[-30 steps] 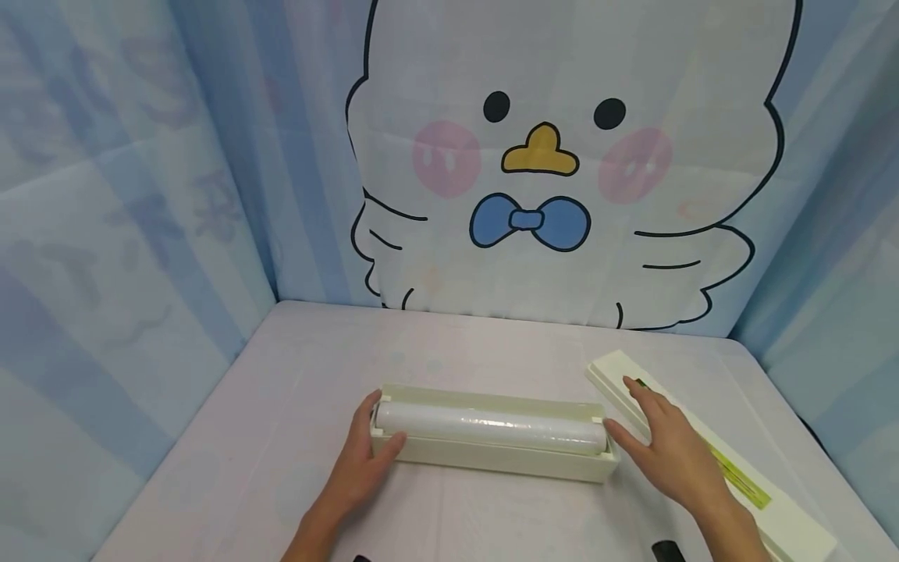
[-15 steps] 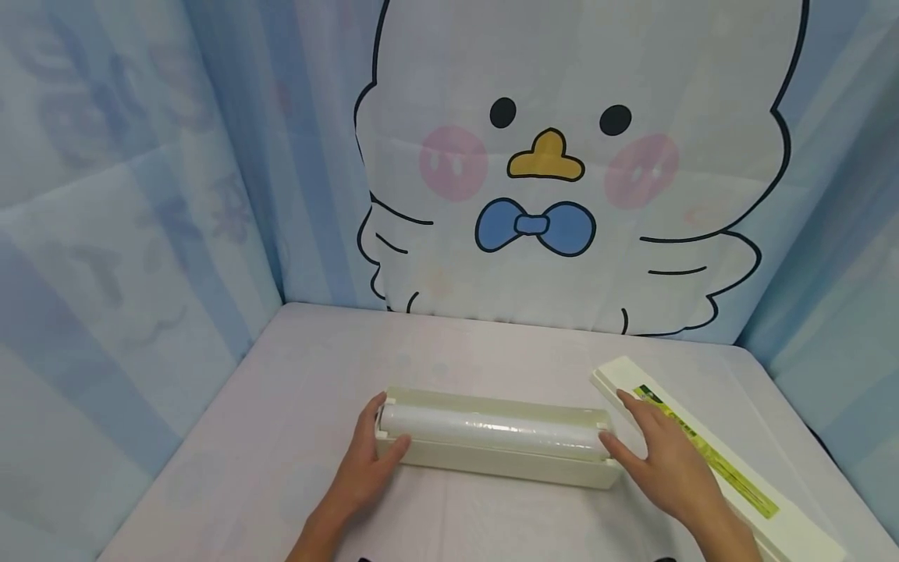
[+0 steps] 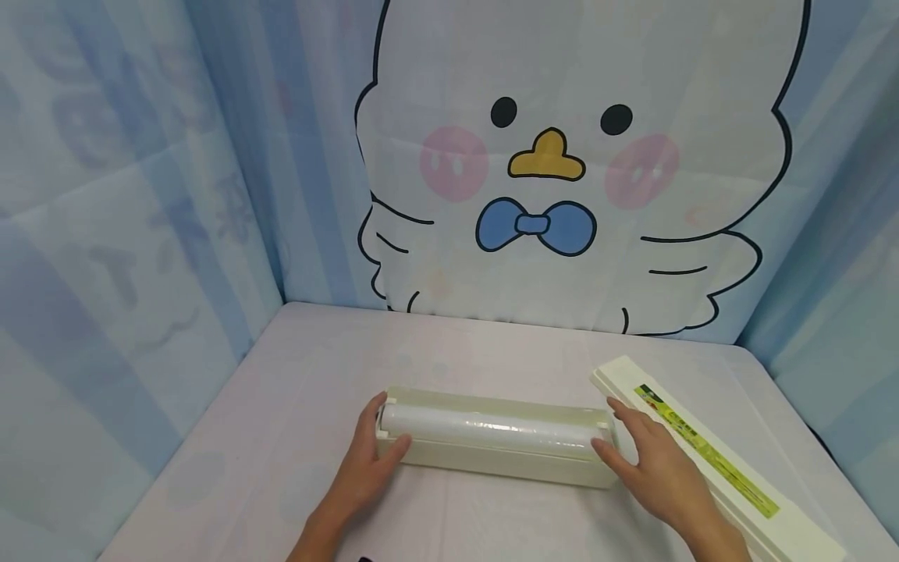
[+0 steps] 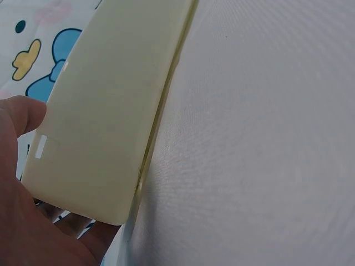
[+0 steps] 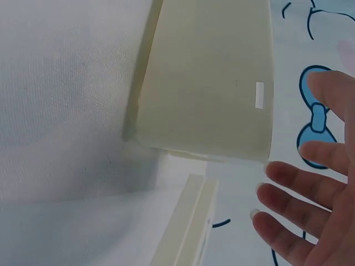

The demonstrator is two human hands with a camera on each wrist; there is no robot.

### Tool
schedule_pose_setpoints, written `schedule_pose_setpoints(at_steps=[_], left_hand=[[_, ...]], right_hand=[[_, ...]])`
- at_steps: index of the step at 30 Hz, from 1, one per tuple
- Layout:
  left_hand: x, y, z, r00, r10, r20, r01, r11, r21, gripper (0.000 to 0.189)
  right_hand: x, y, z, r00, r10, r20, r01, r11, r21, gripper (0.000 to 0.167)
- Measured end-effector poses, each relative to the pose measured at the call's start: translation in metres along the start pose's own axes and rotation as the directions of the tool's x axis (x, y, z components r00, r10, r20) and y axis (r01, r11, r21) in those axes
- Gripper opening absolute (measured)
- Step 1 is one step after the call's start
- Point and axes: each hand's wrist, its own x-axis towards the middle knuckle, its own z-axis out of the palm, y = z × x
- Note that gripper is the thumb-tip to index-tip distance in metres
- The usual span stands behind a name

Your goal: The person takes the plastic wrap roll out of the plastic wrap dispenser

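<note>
Left hand and right hand: both were bare, with slender, tapering fingers. The left forearm and right forearm were uncovered to the head view's lower edge. In the right wrist view, rounded nails edged three fingertips.

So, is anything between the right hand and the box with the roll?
Nothing visible stands between the right hand and the box. The long labelled piece lies on the hand's other side, off to the right.
</note>
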Motion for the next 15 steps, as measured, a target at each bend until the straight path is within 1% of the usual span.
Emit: schedule_pose_setpoints(at_steps=[6,15], left_hand=[[-0.0006,0.001,0.0,1.0,-0.008,-0.004,0.008,1.0,0.002,0.076],[-0.0017,0.004,0.0005,0.999,-0.038,0.001,0.038,0.999,0.011,0.076]], right_hand=[[-0.0012,-0.0004,0.002,0.999,-0.027,-0.022,0.027,1.0,0.003,0.083],[-0.0026,-0.003,0.0053,0.999,-0.037,-0.027,0.036,0.999,-0.013,0.08]])
